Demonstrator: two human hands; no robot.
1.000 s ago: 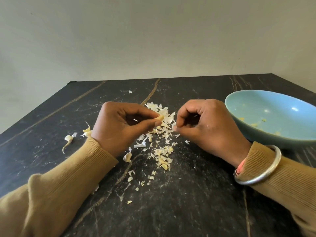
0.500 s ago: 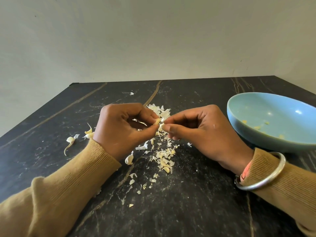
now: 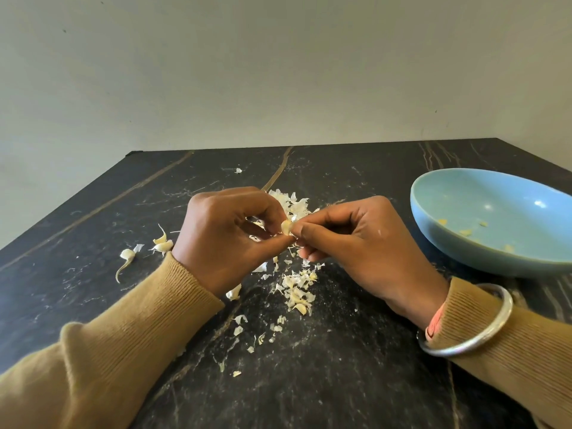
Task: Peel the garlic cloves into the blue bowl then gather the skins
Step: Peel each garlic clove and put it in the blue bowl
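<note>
While curled, both hands (image 3: pixel 229 236) (image 3: pixel 365 246) on clove (image 3: pixel 286 226).

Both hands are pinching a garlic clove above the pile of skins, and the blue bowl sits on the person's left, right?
Not quite. The head view shows the blue bowl on the person's right, not left. The rest holds: left hand and right hand both pinch the garlic clove above the skins.

Black marble-look table (image 3: pixel 340 391), thin pale veins, long tan vein (image 3: pixel 93 212) running diagonally at far left. Plain off-white wall (image 3: pixel 278 72) behind far edge. Mustard ribbed left sleeve (image 3: pixel 123 335) and right sleeve (image 3: pixel 520 354). Silver bangle (image 3: pixel 490 328) around right cuff; pink band (image 3: pixel 435 323) at cuff edge.
</note>
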